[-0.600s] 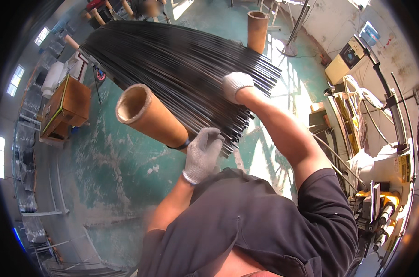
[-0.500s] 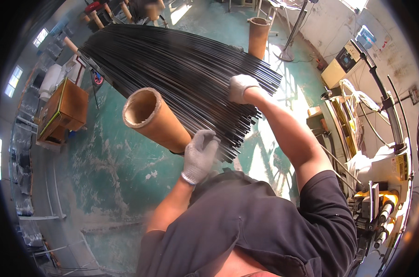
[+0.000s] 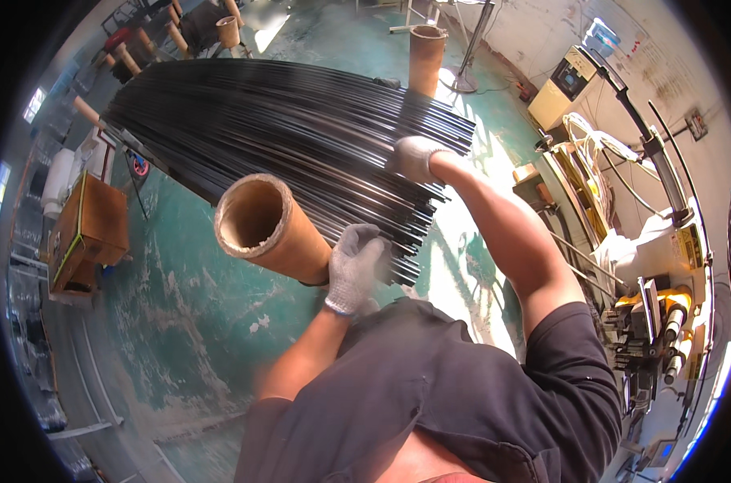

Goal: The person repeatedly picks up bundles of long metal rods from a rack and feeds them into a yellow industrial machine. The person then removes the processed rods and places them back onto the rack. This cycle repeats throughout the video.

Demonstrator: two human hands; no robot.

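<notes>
A wide layer of long, thin black rods [image 3: 260, 113] stretches from far left toward me, its uneven ends at my side. My right hand [image 3: 418, 159], in a whitish knit glove, is closed low over the rods near their ends. The rods and the hand itself hide its fingertips. At the near edge of the layer is my left hand [image 3: 356, 270], gloved too, its fingers curled in. Whatever they hold is hidden. Just left of it a thick brown cardboard tube [image 3: 297, 241] stands tilted, its hollow end facing me.
Another brown tube [image 3: 426, 64] rises at the rods' far side. A cardboard box [image 3: 87, 229] sits at left on the green floor [image 3: 180, 322]. To the right are coiled pale cable [image 3: 595, 141], a cream-coloured machine [image 3: 563, 88] and equipment with yellow parts [image 3: 671, 302].
The whole view has shifted, with the rods and the far tube now farther left. Both hands stay at about the same places by the rod ends, fingers still curled.
</notes>
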